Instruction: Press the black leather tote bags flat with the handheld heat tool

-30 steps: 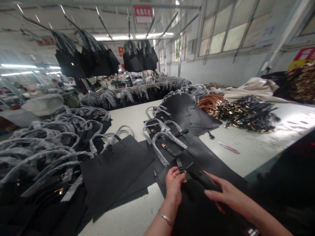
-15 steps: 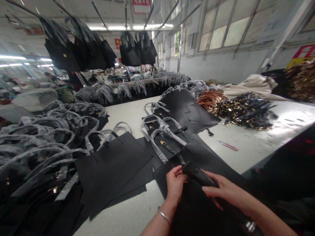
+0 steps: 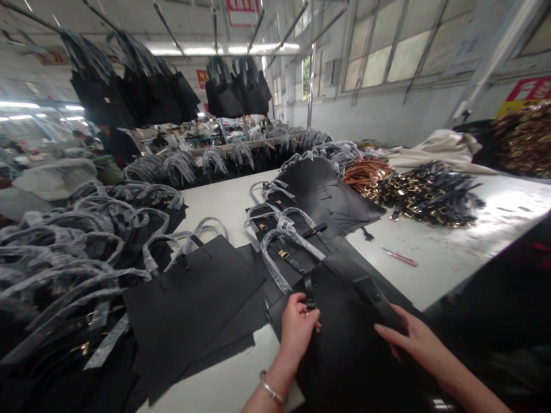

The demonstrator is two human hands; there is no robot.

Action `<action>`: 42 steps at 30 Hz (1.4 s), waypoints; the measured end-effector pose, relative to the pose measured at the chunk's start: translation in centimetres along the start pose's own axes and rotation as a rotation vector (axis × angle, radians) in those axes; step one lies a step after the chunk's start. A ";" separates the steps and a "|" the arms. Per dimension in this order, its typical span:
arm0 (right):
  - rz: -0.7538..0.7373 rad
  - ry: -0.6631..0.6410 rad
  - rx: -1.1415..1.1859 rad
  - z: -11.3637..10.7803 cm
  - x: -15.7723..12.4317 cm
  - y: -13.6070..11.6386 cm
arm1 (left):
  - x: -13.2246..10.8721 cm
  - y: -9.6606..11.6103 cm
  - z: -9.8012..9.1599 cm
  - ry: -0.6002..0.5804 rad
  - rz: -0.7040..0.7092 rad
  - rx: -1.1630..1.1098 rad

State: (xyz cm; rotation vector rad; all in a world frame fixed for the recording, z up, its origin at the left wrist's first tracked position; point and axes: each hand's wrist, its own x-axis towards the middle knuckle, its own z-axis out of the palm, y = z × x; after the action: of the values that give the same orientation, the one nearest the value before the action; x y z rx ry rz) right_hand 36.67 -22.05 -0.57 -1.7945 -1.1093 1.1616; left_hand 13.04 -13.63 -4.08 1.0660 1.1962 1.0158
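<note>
My left hand (image 3: 296, 331) pinches a narrow black leather strap (image 3: 309, 291) with a small metal fitting, at the top edge of a black leather tote (image 3: 348, 355) lying flat on the table. My right hand (image 3: 413, 338) lies open on the tote, its fingertips against a long black leather tab (image 3: 379, 299) with a round stud. Beyond my hands, a second black tote (image 3: 297, 258) with plastic-wrapped handles and a gold buckle overlaps this one. The tote's lower part runs out of view.
Stacks of black totes (image 3: 189, 292) with wrapped handles fill the white worktable (image 3: 224, 209) to my left. Black straps with gold hardware (image 3: 430, 195), tan straps (image 3: 368, 175) and a pink-handled tool (image 3: 398, 257) lie ahead right. Finished bags (image 3: 103, 100) hang overhead.
The leather tab has gone from my hands down onto the tote, and my right hand has moved away to the right. My left hand has shifted slightly lower, and the view has tilted a little.
</note>
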 end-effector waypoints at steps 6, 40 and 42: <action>-0.031 0.057 -0.045 0.3 0.9 3.5 | 2.6 3.7 -0.1 0.149 0.486 0.396; -0.064 -0.138 0.160 1.2 6.4 -8.0 | 13.7 3.2 5.1 -0.319 -0.064 -0.008; -0.108 -0.134 0.134 1.2 6.3 -8.3 | 14.4 2.6 4.9 -0.344 -0.099 -0.024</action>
State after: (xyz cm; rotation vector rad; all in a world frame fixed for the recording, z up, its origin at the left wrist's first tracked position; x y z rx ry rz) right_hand 34.71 -13.06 4.36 -1.5547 -1.1612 1.2749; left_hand 19.22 0.53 -4.13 1.1000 0.9439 0.7320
